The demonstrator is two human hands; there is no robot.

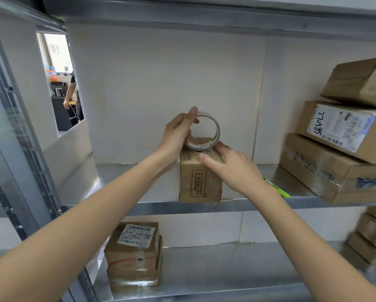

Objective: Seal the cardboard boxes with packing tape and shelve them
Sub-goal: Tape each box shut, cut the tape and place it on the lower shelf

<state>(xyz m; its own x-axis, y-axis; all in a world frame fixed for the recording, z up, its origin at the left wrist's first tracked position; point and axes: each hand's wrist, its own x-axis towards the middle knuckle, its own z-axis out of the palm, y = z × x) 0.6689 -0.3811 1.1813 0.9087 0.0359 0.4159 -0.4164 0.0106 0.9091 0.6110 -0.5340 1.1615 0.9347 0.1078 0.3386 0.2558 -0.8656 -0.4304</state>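
We find a small upright cardboard box [199, 177] standing at the front edge of a smooth, dull-grey metal shelf [259, 202]. Its brown face is matte, with a printed black framed panel. A ring-shaped roll of packing tape [204, 131] rests on edge on the box top, its hollow core facing us. The left hand [178, 134] grips the roll's left side, fingers curled over the rim and thumb inside the core. The right hand [232, 168] lies just right of the roll, fingers loosely spread and flat against the box's upper right corner, index finger touching the roll's lower edge; it holds nothing.

Well to the right of the right hand we note a stack of larger cartons [344, 149], creased and scuffed, one bearing a white shipping label. A green marker [278, 189] lies on the shelf just beyond the right wrist. Below the left forearm, on the lower shelf, sits a labelled box [133, 253] wrapped in glossy tape.
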